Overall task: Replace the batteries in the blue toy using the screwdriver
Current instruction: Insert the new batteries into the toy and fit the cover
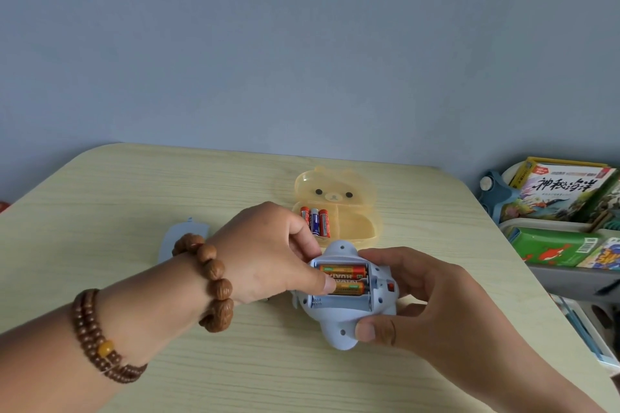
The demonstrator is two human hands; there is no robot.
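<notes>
The person's right hand (436, 298) is closest to the camera and grips the blue toy (335, 329) from the right: thumb flat on the near lobe, fingers wrapped round the far right side. The toy sits belly-up just above the table (167, 362), and its battery bay (339, 303) is open. Inside are three orange batteries (345, 273) lying side by side, with an empty strip of bay on the near side.

The left hand (265, 248), with chunky bead bracelets (208, 275) on the wrist, comes in from the left. Its thumb tip is pushed onto the left end of the nearest battery, and its fingers curl over the toy's far-left rim, so it's pinching that edge.

Just behind the left wrist a flat blue cover (174, 235) lies on the table. Further back is a yellow bear box (359, 228), lid flipped up, with three spare batteries (315, 221) in its left compartment. Far right, a shelf of picture books (563, 191).
</notes>
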